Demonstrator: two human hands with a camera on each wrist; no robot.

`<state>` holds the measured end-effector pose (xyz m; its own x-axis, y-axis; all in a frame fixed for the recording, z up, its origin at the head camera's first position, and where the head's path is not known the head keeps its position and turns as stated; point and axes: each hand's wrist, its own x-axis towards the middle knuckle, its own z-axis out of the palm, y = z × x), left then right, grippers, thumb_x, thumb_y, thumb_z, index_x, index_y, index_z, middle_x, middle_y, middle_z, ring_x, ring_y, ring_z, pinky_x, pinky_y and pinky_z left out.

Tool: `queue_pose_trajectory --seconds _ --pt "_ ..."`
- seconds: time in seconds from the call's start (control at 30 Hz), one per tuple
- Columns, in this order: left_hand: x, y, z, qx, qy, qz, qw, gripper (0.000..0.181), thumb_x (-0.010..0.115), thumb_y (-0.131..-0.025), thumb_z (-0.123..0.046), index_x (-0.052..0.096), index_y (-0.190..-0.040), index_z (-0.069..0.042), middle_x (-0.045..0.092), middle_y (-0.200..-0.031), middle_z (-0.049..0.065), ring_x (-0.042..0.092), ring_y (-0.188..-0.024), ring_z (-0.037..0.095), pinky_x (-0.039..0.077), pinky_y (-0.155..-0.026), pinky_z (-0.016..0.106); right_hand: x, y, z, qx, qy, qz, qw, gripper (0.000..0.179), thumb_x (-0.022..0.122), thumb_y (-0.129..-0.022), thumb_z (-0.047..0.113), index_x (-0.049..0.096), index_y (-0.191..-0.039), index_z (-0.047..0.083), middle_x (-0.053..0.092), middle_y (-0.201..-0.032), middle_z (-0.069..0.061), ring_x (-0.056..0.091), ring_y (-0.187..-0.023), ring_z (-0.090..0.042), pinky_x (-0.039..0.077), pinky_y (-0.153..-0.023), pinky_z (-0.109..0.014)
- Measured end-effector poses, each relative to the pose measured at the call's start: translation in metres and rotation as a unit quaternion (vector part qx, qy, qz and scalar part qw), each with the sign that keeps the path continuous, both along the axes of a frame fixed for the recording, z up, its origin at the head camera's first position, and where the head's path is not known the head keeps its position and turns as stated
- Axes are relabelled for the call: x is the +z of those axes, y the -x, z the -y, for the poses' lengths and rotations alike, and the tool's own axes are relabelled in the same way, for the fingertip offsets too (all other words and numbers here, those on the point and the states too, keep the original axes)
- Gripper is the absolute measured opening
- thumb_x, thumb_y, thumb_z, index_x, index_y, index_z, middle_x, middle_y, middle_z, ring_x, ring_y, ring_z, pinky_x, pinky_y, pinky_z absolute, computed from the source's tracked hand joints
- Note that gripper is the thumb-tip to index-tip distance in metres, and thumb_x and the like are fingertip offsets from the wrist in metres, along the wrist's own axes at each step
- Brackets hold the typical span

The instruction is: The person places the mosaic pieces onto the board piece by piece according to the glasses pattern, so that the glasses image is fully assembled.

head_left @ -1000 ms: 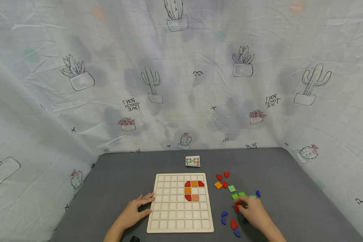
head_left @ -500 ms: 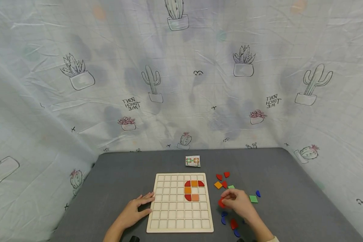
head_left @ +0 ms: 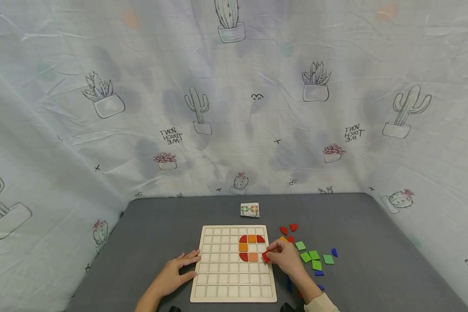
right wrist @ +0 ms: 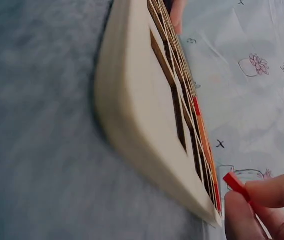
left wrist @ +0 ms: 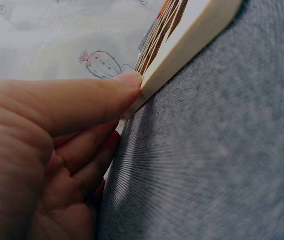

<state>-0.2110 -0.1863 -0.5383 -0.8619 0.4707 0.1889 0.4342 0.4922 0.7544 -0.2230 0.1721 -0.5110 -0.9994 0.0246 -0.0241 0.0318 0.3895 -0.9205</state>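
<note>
A pale wooden grid board (head_left: 217,291) lies on the grey table. My left hand (head_left: 173,274) rests along its left edge, fingers fairly straight; in the left wrist view the left thumb (left wrist: 97,102) touches the board's side. At the right rim, my right hand (head_left: 287,260) pinches a small red tile (head_left: 265,256) between thumb and fingertips, just over the board's edge. The right wrist view shows that red tile (right wrist: 235,184) tilted and apart from the board. Red rounded tiles (head_left: 243,257), orange squares (head_left: 243,247) and a salmon square (head_left: 253,257) sit in cells at upper right.
Loose green squares (head_left: 314,255), red tiles (head_left: 294,227) and blue rounded tiles (head_left: 334,252) lie right of the board, some partly behind my right arm. A small pattern card (head_left: 250,209) lies beyond the board. A printed curtain (head_left: 234,143) hangs behind the table.
My right hand has moved left from the loose tiles to the board's right rim, carrying the red tile. My left hand has stayed at the board's left edge.
</note>
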Motion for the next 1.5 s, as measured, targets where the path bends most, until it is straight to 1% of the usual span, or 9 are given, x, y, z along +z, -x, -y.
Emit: queue_pose_trajectory --seconds 0.13,0.3,0.57,0.8,1.0,1.13,1.27,1.43,1.5 --pt "0.002 -0.001 -0.001 0.003 -0.001 0.008 1.0 0.046 0.064 -0.09 -0.033 0.06 -0.13 -0.01 0.051 -0.14 0.012 0.046 -0.132 0.022 0.031 -0.115 0.03 -0.003 0.003 0.006 -0.002 -0.049 -0.033 0.9982 0.009 0.072 -0.076 0.001 0.067 -0.083 0.003 0.064 -0.075 -0.003 0.059 -0.062 -0.011 0.055 -0.052 -0.023" --pt "0.003 -0.002 -0.002 0.008 0.004 0.014 0.9999 0.046 0.065 -0.089 -0.033 0.06 -0.13 -0.011 0.051 -0.14 0.011 0.046 -0.131 0.024 0.032 -0.113 0.04 -0.004 0.005 0.01 -0.005 -0.088 -0.051 0.9948 0.009 0.072 -0.075 0.0 0.065 -0.08 0.004 0.062 -0.071 -0.002 0.054 -0.06 -0.011 0.05 -0.048 -0.022" --pt "0.004 -0.001 -0.002 0.007 0.001 0.008 0.9999 0.046 0.064 -0.09 -0.033 0.06 -0.13 -0.01 0.051 -0.14 0.011 0.046 -0.132 0.022 0.03 -0.115 0.031 0.001 0.005 0.016 -0.017 -0.125 -0.059 0.9902 0.009 0.071 -0.074 0.002 0.064 -0.078 0.005 0.059 -0.068 0.0 0.049 -0.056 -0.01 0.044 -0.046 -0.023" --pt "0.005 -0.001 -0.002 0.01 0.006 0.005 0.9999 0.047 0.064 -0.09 -0.033 0.06 -0.13 -0.009 0.05 -0.141 0.011 0.046 -0.132 0.021 0.03 -0.115 0.034 0.0 0.005 0.019 -0.022 -0.157 -0.065 0.9852 0.011 0.073 -0.074 0.003 0.063 -0.075 0.007 0.058 -0.067 0.001 0.048 -0.058 -0.01 0.042 -0.048 -0.022" --pt "0.005 -0.002 -0.002 0.011 0.008 -0.001 0.9999 0.047 0.064 -0.09 -0.033 0.06 -0.129 -0.009 0.051 -0.14 0.011 0.047 -0.131 0.021 0.031 -0.115 0.031 0.002 0.003 0.019 -0.015 -0.18 -0.082 0.9801 0.014 0.076 -0.073 0.004 0.062 -0.071 0.007 0.053 -0.063 0.001 0.044 -0.057 -0.01 0.038 -0.046 -0.021" --pt "0.006 -0.002 -0.002 0.01 0.005 -0.004 0.9999 0.046 0.065 -0.089 -0.033 0.061 -0.129 -0.009 0.052 -0.139 0.012 0.047 -0.131 0.022 0.032 -0.114 0.032 0.002 0.002 0.018 -0.011 -0.182 -0.086 0.9795 0.013 0.076 -0.074 0.005 0.063 -0.075 0.006 0.053 -0.066 0.001 0.044 -0.06 -0.01 0.038 -0.048 -0.02" --pt "0.006 -0.003 -0.003 0.009 0.006 0.0 0.9999 0.047 0.065 -0.089 -0.033 0.06 -0.129 -0.009 0.051 -0.14 0.012 0.047 -0.131 0.024 0.032 -0.114 0.034 0.002 0.001 0.015 -0.008 -0.169 -0.071 0.9829 0.013 0.076 -0.075 0.007 0.064 -0.08 0.005 0.056 -0.07 0.0 0.048 -0.064 -0.01 0.042 -0.051 -0.02" --pt "0.003 -0.002 -0.002 0.011 0.01 -0.007 0.9999 0.046 0.065 -0.089 -0.032 0.061 -0.129 -0.008 0.051 -0.139 0.012 0.047 -0.131 0.02 0.031 -0.115 0.031 0.005 -0.001 0.005 -0.002 -0.14 -0.062 0.9881 0.013 0.075 -0.078 0.008 0.066 -0.087 0.005 0.061 -0.078 -0.001 0.056 -0.07 -0.011 0.048 -0.054 -0.021" --pt "0.002 -0.001 -0.002 0.014 0.009 -0.009 0.9998 0.046 0.065 -0.089 -0.031 0.061 -0.129 -0.008 0.051 -0.14 0.012 0.046 -0.132 0.017 0.029 -0.115 0.026 0.007 -0.001 0.0 0.002 -0.133 -0.064 0.9891 0.013 0.074 -0.079 0.008 0.067 -0.09 0.005 0.064 -0.081 -0.001 0.059 -0.073 -0.012 0.051 -0.056 -0.022"
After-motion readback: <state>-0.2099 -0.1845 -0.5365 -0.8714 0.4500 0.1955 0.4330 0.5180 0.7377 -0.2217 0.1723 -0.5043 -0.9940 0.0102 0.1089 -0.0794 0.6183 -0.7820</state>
